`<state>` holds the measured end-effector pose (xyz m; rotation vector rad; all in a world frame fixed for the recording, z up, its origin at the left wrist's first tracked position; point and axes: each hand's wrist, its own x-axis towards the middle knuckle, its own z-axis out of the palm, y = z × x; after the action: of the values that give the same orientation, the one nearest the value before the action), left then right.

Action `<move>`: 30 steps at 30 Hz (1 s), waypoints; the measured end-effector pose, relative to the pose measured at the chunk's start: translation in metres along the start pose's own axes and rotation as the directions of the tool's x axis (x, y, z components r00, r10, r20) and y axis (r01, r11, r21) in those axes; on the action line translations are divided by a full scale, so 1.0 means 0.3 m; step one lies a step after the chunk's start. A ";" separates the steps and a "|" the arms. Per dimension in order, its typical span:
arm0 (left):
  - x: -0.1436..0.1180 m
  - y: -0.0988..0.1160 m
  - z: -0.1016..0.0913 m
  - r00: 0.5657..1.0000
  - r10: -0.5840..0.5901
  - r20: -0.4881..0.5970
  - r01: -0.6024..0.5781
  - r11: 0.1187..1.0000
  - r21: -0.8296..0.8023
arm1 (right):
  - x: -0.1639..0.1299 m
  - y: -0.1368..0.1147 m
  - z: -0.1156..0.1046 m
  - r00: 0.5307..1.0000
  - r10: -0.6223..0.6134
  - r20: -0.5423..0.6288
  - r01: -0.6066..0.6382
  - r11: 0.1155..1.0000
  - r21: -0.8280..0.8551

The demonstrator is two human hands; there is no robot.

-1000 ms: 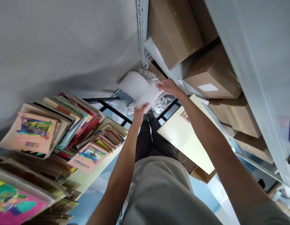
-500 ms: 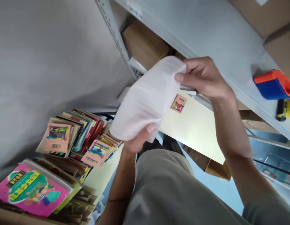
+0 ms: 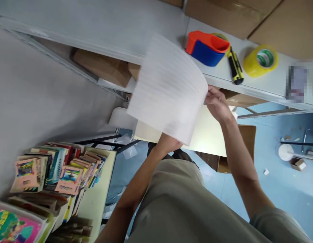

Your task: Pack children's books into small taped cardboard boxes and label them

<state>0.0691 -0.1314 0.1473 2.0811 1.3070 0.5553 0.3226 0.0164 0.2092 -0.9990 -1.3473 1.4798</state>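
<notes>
The grey shelf (image 3: pixel 95 30) carries brown boxes (image 3: pixel 227 13), their contents hidden. Nearer the person than the shelf is a pale table (image 3: pixel 209 135); past it, lower than the shelf, sits an open carton (image 3: pixel 246 141), its inside unclear. A white sheet (image 3: pixel 169 91) overlaps the shelf's front edge. Close to that edge, the right hand (image 3: pixel 217 103) pinches the sheet's side; farther from the shelf, the left hand (image 3: pixel 169 144) meets its lower edge, finger closure hidden. An orange-and-blue holder (image 3: pixel 207 49) rests on the shelf.
</notes>
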 end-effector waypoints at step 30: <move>-0.110 -0.407 0.406 0.724 -0.690 -0.020 0.654 0.676 0.338 | -0.805 0.776 -0.295 0.206 0.566 -0.798 -0.751 0.615 0.242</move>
<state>0.0529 -0.1551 -0.0259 1.6247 2.0576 -0.1207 0.4583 -0.1957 -0.0295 -2.2911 -0.2729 1.0786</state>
